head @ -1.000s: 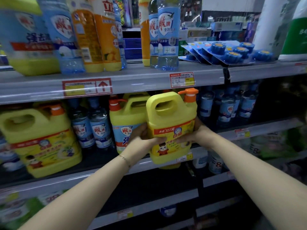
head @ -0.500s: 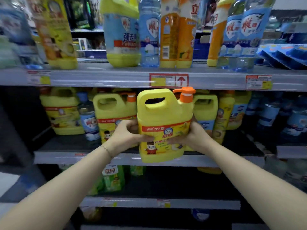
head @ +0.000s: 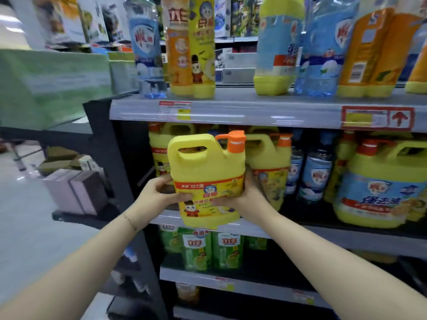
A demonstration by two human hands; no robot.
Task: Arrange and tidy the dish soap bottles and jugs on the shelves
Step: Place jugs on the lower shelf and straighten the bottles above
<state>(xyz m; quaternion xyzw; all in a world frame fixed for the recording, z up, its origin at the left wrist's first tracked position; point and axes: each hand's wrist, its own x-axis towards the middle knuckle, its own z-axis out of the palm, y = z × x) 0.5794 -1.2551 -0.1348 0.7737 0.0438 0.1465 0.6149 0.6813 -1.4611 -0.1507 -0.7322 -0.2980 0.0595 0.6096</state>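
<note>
I hold a yellow dish soap jug (head: pixel 208 172) with an orange pump cap upright in front of the middle shelf (head: pixel 323 234), near its left end. My left hand (head: pixel 159 192) grips its left side and my right hand (head: pixel 245 195) grips its right side and lower front. Behind it on that shelf stand two similar yellow jugs (head: pixel 268 162), partly hidden. Further right are blue clear bottles (head: pixel 316 172) and a large yellow jug with a blue label (head: pixel 379 185).
The top shelf (head: pixel 254 109) carries tall blue, orange and yellow bottles (head: pixel 191 47). Green bottles (head: pixel 208 248) fill the shelf below. The black shelf upright (head: pixel 108 144) marks the left end, with boxes (head: pixel 74 190) and open aisle floor beyond.
The view has swung left along the shelves, and both hands have carried the yellow jug with it toward the left end of the middle shelf. The grip is unchanged.
</note>
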